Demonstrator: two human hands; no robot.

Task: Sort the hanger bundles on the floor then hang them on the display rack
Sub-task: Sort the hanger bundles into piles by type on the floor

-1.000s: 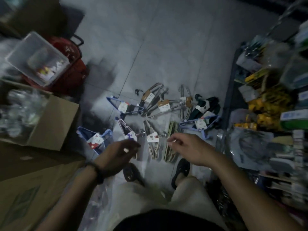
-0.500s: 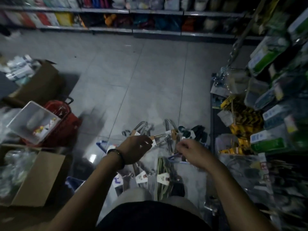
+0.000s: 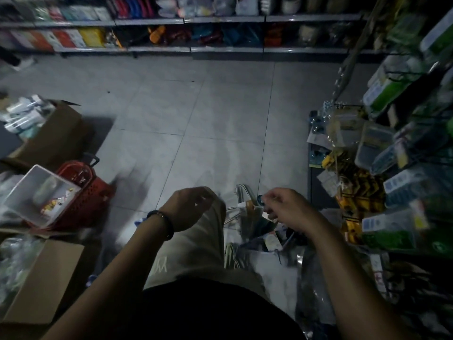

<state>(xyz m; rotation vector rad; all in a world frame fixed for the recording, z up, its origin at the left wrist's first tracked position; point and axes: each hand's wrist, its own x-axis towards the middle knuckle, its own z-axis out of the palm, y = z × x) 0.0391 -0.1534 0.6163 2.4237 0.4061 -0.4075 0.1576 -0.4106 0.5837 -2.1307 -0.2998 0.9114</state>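
Left hand (image 3: 188,208): up in front, fingers curled in, back of hand showing.
Right hand (image 3: 289,209): level with it, a gap between them, fingers curled in.
Arms: both bare, reaching forward.

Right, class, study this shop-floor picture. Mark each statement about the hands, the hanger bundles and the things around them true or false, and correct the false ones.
1. A red basket stands on the person's left side. True.
2. The hanger bundles hang on the display rack. False: they lie on the floor, below the hands.
3. The left hand has a dark band at its wrist. True.
4. The right hand holds the red basket. False: it is above the hanger bundles, well apart from the basket.
5. Shelves of goods run along the far side of the floor. True.
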